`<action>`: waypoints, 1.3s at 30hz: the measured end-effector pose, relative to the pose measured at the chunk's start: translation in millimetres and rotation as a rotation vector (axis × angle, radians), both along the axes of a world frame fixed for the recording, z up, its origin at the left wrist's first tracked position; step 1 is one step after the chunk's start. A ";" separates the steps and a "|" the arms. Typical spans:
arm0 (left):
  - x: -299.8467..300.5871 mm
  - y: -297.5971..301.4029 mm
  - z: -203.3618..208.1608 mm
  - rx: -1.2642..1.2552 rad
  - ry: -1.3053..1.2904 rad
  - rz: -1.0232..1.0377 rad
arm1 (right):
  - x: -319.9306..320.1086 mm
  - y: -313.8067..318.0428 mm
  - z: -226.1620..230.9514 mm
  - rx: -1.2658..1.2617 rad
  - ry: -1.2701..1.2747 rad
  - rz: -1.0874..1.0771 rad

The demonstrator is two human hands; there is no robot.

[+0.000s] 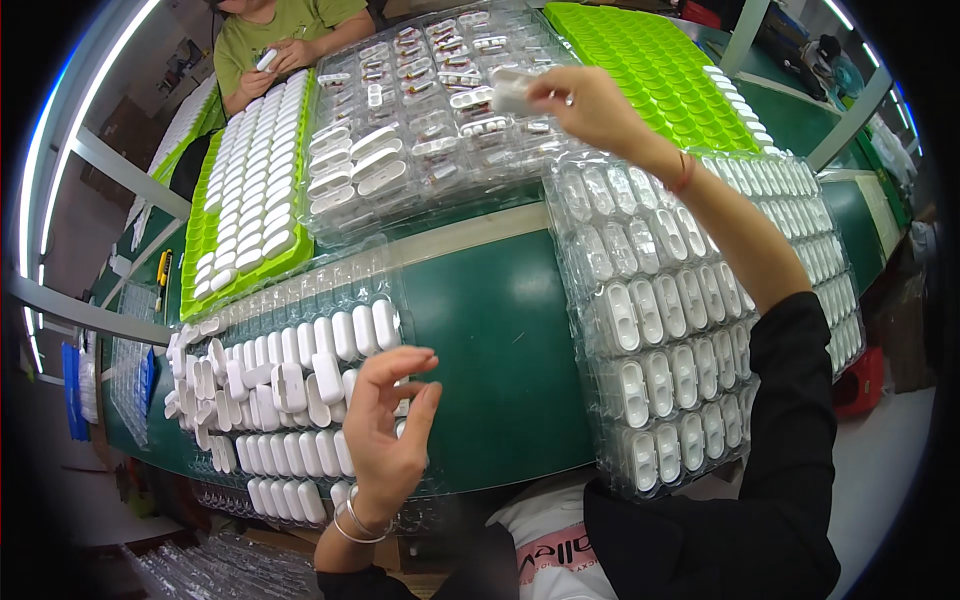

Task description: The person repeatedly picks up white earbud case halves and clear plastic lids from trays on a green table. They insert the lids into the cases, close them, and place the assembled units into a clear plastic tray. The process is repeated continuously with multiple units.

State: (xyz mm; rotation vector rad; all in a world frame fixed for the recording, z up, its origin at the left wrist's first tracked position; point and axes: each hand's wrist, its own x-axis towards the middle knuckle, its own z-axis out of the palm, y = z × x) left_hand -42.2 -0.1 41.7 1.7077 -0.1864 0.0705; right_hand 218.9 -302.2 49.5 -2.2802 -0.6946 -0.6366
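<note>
My right hand (pixel 592 108) is raised at the far side of the table, fingers pinched on a whitish plastic case part (pixel 512 91). Motion smears that part, so its exact shape is unclear. It hangs over a clear blister tray (pixel 340 215) whose pockets hold white case shells and small coloured parts. Nearer to me, my left hand (pixel 388 430) has its thumb and forefinger apart, with nothing seen between them. It hovers at the right side of a clear tray with rows of white oblong cases (pixel 375 325) and a heap of loose white case pieces (pixel 290 388).
On the right, stacked clear trays (pixel 610 440) hold open white shells. A bright green tray (pixel 650 75) lies at the back; another, full of white cases (pixel 262 170), stands at left. Behind it a co-worker in a green shirt (pixel 270 45) handles a white piece. Green tabletop (pixel 500 340) lies between.
</note>
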 end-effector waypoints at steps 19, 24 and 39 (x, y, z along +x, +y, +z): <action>12.9 128.4 -11.7 0.957 -0.405 0.731 | 77.9 -78.8 -16.4 -0.296 -0.004 -0.177; 40.8 303.0 -43.9 1.314 -0.118 0.909 | -32.9 -51.0 9.2 -0.262 0.178 -0.061; 119.5 314.4 -62.1 1.391 0.145 0.775 | -126.6 -137.6 12.7 -0.016 0.307 -0.390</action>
